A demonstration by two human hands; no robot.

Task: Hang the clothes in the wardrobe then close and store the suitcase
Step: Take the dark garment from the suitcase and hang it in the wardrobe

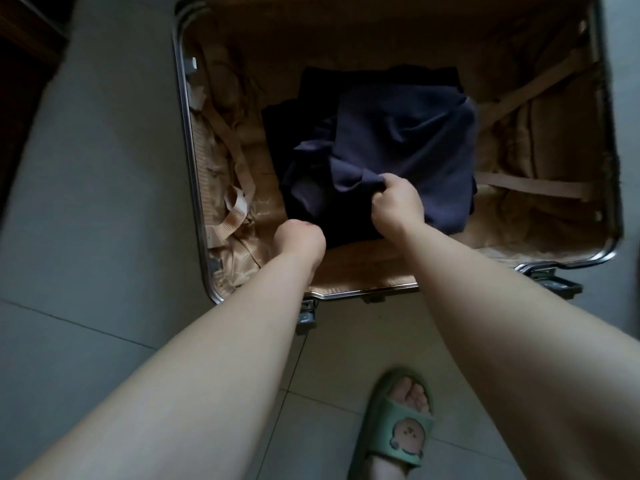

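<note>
An open suitcase with a metal frame and tan lining lies on the floor below me. A pile of dark navy clothes sits in its middle. My right hand pinches a bunched fold of the top navy garment at its near edge. My left hand reaches to the near left corner of the pile, its fingers curled under the dark fabric and hidden from view.
Tan packing straps lie loose along the suitcase's left side and cross the right side. Latches stick out from the near rim. My foot in a green slipper stands on the grey tiled floor. Dark furniture stands at far left.
</note>
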